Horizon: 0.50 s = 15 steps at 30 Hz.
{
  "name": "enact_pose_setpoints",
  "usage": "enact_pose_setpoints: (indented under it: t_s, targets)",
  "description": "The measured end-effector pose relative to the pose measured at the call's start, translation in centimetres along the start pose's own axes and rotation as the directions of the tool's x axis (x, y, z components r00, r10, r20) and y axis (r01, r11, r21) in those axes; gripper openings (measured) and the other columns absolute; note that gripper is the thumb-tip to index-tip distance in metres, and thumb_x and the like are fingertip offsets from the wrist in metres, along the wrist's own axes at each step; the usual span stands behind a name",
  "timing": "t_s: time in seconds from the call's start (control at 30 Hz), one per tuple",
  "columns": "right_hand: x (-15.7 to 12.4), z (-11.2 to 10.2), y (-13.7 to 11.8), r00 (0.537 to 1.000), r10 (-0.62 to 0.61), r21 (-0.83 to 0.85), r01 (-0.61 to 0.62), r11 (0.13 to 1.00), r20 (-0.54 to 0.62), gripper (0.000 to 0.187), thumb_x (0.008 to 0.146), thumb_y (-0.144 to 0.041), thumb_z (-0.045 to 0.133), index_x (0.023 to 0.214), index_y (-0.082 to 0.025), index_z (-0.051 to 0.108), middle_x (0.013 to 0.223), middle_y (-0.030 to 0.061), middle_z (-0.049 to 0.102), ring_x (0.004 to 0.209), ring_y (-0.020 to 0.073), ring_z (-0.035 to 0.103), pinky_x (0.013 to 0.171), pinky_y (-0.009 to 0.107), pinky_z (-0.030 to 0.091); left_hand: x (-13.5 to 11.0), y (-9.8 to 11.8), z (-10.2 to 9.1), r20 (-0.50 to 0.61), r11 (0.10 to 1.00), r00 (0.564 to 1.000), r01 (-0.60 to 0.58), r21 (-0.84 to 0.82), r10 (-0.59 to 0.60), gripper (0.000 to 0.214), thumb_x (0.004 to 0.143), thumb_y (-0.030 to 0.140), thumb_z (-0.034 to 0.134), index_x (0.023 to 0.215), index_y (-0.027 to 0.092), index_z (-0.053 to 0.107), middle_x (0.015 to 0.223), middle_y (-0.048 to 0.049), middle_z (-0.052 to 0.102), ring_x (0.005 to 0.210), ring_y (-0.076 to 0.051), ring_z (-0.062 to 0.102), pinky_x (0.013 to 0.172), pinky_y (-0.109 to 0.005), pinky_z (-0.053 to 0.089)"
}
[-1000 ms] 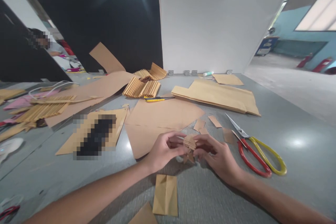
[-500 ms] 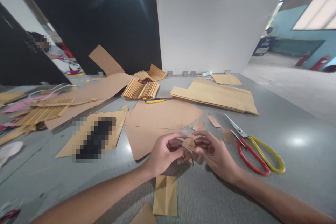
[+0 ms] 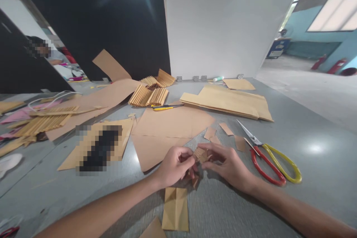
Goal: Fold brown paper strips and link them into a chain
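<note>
A small pleated piece of brown paper [image 3: 199, 154] is pinched between both my hands just above the grey table [image 3: 292, 134]. My left hand [image 3: 174, 166] curls its fingers round the piece's left side. My right hand [image 3: 227, 165] grips its right side with thumb and fingertips. Much of the folded piece is hidden by my fingers. Directly below my hands, a creased rectangular brown paper sheet [image 3: 175, 208] lies flat on the table.
Red and yellow handled scissors [image 3: 269, 156] lie to the right. Large brown paper sheets [image 3: 170, 126], small scraps [image 3: 225, 129], a yellow utility knife [image 3: 164, 107], pleated paper bundles [image 3: 149, 95] and a flat paper stack [image 3: 231, 100] lie beyond. Black and white panels stand behind. A person sits at far left.
Both hands have dropped a little lower and nearer to the table with the pleated piece, and the fingers have pressed closer together around it.
</note>
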State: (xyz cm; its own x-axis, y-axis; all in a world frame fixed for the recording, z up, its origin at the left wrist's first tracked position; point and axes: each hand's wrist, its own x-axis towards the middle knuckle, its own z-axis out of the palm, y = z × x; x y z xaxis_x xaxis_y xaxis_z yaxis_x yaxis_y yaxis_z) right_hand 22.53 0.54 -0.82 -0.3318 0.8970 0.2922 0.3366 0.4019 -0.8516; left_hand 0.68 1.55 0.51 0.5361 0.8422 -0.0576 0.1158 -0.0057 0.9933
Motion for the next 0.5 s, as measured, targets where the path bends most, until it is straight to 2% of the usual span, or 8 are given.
enact_pose_setpoints:
  t_s: [0.1,0.3,0.4,0.5]
  targets:
    - [-0.09,0.04,0.27,1.000,-0.008,-0.030,0.007,1.000,-0.022,0.042,0.084,-0.031,0.080,0.124,-0.024,0.070,0.091,0.0028,0.073,0.074,0.0165,0.067,0.070,0.033,0.060,-0.03,-0.07,-0.05,0.011,0.999,1.000,0.010,-0.034,-0.010,0.034,0.095,0.039,0.061,0.076,0.013,0.068,0.070,-0.0073,0.070,0.052,-0.012,0.064,0.040,-0.016,0.037]
    - [-0.11,0.11,0.82,0.999,-0.054,0.055,0.054,0.997,-0.006,0.039,0.086,-0.028,0.078,0.124,-0.022,0.069,0.112,0.0074,0.074,0.087,0.0180,0.074,0.079,0.033,0.063,-0.03,-0.59,-0.05,0.017,0.995,1.000,0.015,-0.099,-0.013,0.036,0.096,0.041,0.061,0.080,0.010,0.070,0.074,-0.0100,0.072,0.054,-0.011,0.064,0.044,-0.017,0.043]
    - [-0.13,0.18,0.86,0.998,-0.069,0.056,0.069,0.996,-0.002,0.040,0.087,-0.028,0.077,0.126,-0.022,0.068,0.113,0.0075,0.073,0.090,0.0193,0.074,0.081,0.034,0.064,0.02,-0.68,-0.08,0.016,0.994,1.000,0.008,-0.110,-0.007,0.036,0.096,0.041,0.061,0.081,0.010,0.071,0.074,-0.0098,0.072,0.053,-0.011,0.063,0.044,-0.017,0.044]
    - [-0.24,0.26,0.68,0.997,-0.077,0.029,0.077,0.997,-0.006,0.043,0.086,-0.026,0.078,0.128,-0.023,0.067,0.108,0.0060,0.074,0.084,0.0182,0.074,0.079,0.033,0.064,0.09,-0.71,-0.12,0.019,0.992,1.000,0.008,-0.127,-0.005,0.035,0.096,0.040,0.062,0.080,0.010,0.070,0.075,-0.0093,0.072,0.054,-0.011,0.063,0.044,-0.017,0.045]
